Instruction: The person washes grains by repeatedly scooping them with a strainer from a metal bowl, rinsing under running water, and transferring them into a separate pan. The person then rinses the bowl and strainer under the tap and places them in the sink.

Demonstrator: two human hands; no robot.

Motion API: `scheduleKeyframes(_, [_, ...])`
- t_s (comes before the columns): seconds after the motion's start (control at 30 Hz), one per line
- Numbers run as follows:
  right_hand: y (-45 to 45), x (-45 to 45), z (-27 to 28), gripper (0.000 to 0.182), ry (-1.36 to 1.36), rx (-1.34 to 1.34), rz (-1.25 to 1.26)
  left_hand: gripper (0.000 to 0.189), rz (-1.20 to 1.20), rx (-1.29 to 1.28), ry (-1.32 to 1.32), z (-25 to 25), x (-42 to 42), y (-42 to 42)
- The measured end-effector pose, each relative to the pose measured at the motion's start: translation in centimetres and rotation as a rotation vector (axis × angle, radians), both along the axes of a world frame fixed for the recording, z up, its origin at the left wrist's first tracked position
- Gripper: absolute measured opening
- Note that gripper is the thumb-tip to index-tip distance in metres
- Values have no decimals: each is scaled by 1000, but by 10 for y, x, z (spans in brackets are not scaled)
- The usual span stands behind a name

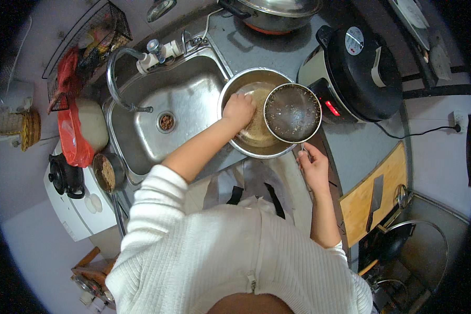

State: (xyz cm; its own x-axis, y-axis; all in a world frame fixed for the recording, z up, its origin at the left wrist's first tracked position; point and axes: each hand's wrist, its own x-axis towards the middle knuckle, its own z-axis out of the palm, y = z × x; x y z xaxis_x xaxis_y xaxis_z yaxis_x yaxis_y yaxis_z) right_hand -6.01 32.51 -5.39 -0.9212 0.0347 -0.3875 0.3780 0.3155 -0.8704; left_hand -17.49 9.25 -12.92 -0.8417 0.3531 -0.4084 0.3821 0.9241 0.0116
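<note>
A round stainless steel basin (224, 92) stands on the counter at the sink's right side, with cloudy tan liquid (259, 135) in it. My left hand (240, 109) reaches over the basin's left rim, its fingers dipping toward the liquid; the fingertips are partly hidden, so whether they grip anything is unclear. By its thin handle, my right hand (313, 165) grips a fine-mesh strainer (292, 113). The strainer's bowl overlaps the basin's right rim, and small pale and dark grains are scattered over its mesh.
Left of the basin is a steel sink (192, 98) with a curved faucet (112, 74). An electric pressure cooker (361, 82) with a lit red display sits close on the right. A cleaver (376, 196) lies on a wooden cutting board (355, 212). A ladle-like pan (109, 172) holds brown matter.
</note>
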Motion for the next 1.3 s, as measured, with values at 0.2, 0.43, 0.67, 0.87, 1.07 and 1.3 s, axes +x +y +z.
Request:
scheduleKeyframes(0.2, [3,-3,-5,33,41,29,23,69,-252,-76,-126,-13,6,33])
scheduleKeyframes(0.43, [2,-6,-3,31,13,25,14,43,-57,139,-8,-35,1,30])
scheduleKeyframes(0.67, [0,-18,2,28,33,-4,62,23,315,286,120,29,17,34])
scheduleKeyframes(0.87, [-3,-23,0,31,53,-94,88,28,-144,209,644,-1,40,12])
scheduleKeyframes(1.07, [-19,-30,-18,36,76,-261,70,23,99,124,248,40,52,19])
scheduleKeyframes(1.3, [-78,-21,-43,33,278,-248,87,32,898,1230,-344,53,101,28])
